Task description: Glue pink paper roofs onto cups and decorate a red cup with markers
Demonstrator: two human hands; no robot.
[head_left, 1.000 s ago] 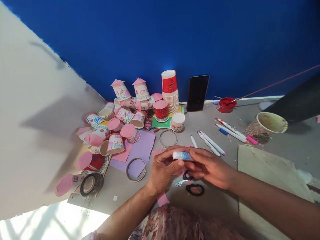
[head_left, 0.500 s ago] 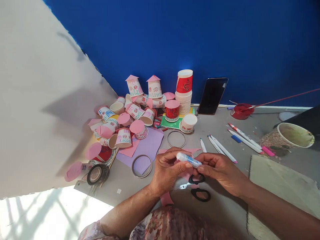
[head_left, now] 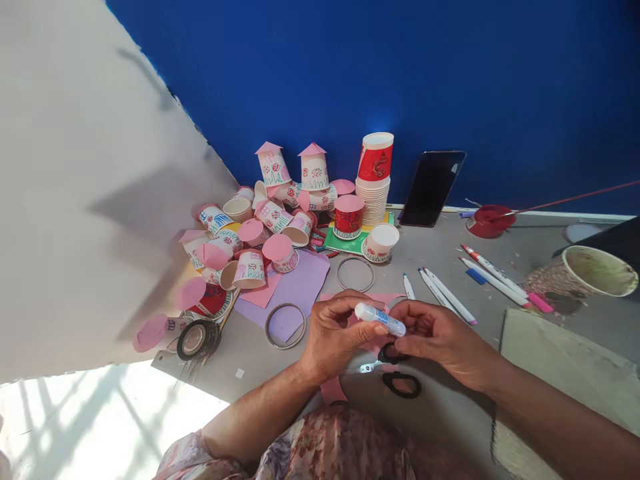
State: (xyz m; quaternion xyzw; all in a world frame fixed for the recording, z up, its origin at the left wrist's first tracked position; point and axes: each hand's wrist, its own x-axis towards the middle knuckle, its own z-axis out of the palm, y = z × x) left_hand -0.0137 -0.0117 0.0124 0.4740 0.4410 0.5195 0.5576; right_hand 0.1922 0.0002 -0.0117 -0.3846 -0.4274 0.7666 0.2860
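Two-handed grip, glue tube (head_left: 380,319) crosswise.

It looked like a home craft corner set on a grey floor (head_left: 450,247) against a blue wall (head_left: 400,80). Decorated paper cups (head_left: 260,227) with pink lids lay heaped, beside a cup stack (head_left: 374,193), markers (head_left: 450,293), tape rolls (head_left: 195,339), coloured paper (head_left: 300,283) and scissors (head_left: 397,373). A phone (head_left: 431,188) leaned on the wall

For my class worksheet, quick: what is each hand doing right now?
Left hand: closed on the glue tube.
Right hand: fingers pinch the tube's other end.
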